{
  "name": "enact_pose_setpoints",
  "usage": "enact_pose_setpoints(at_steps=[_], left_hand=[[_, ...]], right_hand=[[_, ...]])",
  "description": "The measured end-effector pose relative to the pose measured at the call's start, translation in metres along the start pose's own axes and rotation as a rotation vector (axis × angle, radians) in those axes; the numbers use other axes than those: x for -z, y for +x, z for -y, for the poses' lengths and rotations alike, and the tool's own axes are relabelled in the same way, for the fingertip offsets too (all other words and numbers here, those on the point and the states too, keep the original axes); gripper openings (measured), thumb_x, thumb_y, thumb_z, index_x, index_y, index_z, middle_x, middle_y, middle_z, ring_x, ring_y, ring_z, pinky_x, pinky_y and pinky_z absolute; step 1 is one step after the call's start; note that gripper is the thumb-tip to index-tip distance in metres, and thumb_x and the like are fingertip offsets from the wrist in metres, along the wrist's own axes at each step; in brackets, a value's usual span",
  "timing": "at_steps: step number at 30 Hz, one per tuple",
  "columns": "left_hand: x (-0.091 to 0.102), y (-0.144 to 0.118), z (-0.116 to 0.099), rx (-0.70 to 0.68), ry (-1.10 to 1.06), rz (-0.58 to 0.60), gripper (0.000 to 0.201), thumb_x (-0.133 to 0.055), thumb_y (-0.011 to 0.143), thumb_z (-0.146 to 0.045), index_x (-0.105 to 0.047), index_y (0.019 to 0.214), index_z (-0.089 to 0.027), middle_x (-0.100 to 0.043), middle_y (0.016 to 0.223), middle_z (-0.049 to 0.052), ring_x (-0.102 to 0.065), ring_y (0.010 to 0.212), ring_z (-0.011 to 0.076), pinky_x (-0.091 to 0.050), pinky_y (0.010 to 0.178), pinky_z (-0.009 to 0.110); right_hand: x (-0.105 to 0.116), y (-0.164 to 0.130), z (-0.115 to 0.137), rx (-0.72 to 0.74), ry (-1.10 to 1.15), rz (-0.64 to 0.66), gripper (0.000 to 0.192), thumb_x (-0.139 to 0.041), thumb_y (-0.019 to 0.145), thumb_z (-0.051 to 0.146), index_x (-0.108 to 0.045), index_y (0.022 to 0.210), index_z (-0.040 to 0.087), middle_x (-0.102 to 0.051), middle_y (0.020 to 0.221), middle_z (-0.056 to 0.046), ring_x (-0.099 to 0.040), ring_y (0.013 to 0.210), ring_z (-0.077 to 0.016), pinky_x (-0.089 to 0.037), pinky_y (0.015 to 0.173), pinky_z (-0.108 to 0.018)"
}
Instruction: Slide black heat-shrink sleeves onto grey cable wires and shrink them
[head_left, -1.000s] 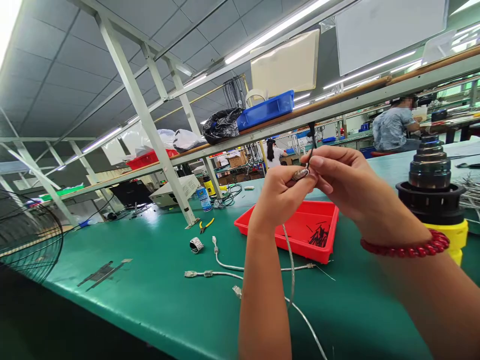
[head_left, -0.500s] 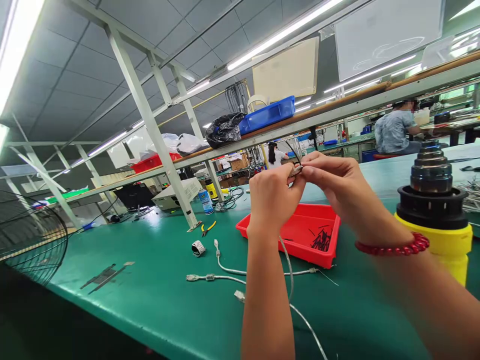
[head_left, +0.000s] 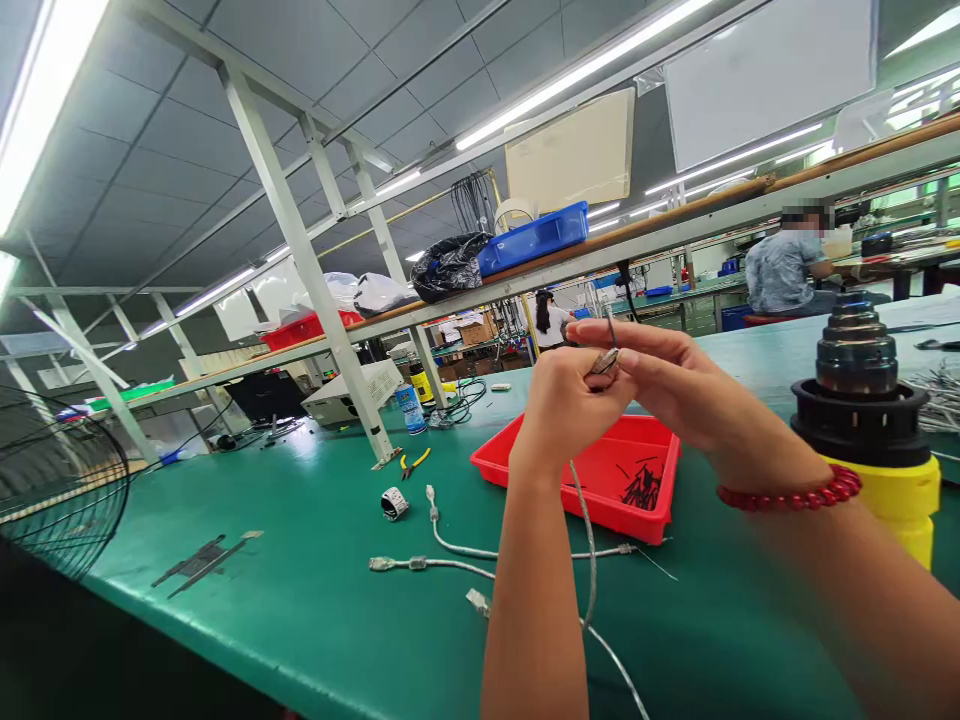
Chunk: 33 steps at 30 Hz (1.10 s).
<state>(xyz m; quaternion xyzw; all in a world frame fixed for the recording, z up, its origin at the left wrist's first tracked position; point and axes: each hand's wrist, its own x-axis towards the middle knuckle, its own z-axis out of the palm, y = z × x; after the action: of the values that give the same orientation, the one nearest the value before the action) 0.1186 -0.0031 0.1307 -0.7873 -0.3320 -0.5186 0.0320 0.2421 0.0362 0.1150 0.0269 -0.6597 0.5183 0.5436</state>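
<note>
A: Where is the cable?
B: Up in the left hand, near one end. The fingers are curled closed around it, a silvery tip pokes out by the thumb, and the rest hangs down toward the counter.
A: And the right hand?
B: Right beside that tip, fingers long and loosely bent, thumb apart from them. I can't tell whether it grips anything.
A: What's the nearest container?
B: A red tray, on the counter beyond the wrists. Thin black pieces lie in it, mostly heaped in the right part; the left hand covers some of the tray.
A: Around it?
B: More cables in front and to the left, then a patterned roll, yellow-handled pliers and a blue can.
A: Containers higher up?
B: On the shelf, a blue tray, its inside hidden, beside a black plastic bag. Farther left, a red bin with pale plastic bags by it.
</note>
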Motion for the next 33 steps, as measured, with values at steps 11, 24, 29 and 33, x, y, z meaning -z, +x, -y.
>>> enact_pose_setpoints(at_steps=[11,24,29,33], left_hand=[[-0.003,0.005,0.002,0.064,-0.211,-0.068,0.052,-0.06,0.079,-0.034,-0.022,0.048,-0.018,-0.02,0.049,-0.005,-0.019,0.05,0.0066,-0.017,0.044,0.024],[0.008,0.0,0.002,0.128,-0.222,-0.02,0.047,-0.058,0.078,-0.027,-0.02,0.052,-0.018,-0.018,0.052,-0.006,-0.017,0.05,0.0058,-0.018,0.044,0.023],[0.01,-0.001,0.001,0.135,-0.24,0.021,0.048,-0.055,0.08,-0.026,-0.017,0.053,-0.019,-0.018,0.053,-0.005,-0.017,0.051,0.0061,-0.016,0.045,0.024],[0.016,-0.002,0.003,0.148,-0.14,0.043,0.049,-0.056,0.079,-0.026,-0.017,0.051,-0.018,-0.017,0.053,-0.005,-0.016,0.051,0.0067,-0.012,0.045,0.025]], right_hand=[[-0.016,0.0,0.002,0.232,-0.189,-0.238,0.02,-0.077,0.074,0.025,-0.076,0.094,0.03,-0.075,0.096,-0.001,-0.069,0.092,-0.0183,-0.057,0.086,-0.035],[-0.025,0.0,-0.002,0.21,-0.15,-0.312,0.023,-0.075,0.075,0.029,-0.072,0.098,0.028,-0.074,0.098,-0.001,-0.07,0.084,-0.0166,-0.06,0.078,-0.032],[-0.023,0.0,-0.005,0.274,-0.152,-0.368,0.003,-0.075,0.075,0.027,-0.073,0.073,0.026,-0.074,0.084,-0.001,-0.069,0.075,-0.0168,-0.06,0.075,-0.034],[-0.022,-0.001,-0.002,0.214,-0.152,-0.196,0.002,-0.075,0.076,0.028,-0.075,0.077,0.027,-0.074,0.084,-0.001,-0.07,0.077,-0.018,-0.06,0.075,-0.035]])
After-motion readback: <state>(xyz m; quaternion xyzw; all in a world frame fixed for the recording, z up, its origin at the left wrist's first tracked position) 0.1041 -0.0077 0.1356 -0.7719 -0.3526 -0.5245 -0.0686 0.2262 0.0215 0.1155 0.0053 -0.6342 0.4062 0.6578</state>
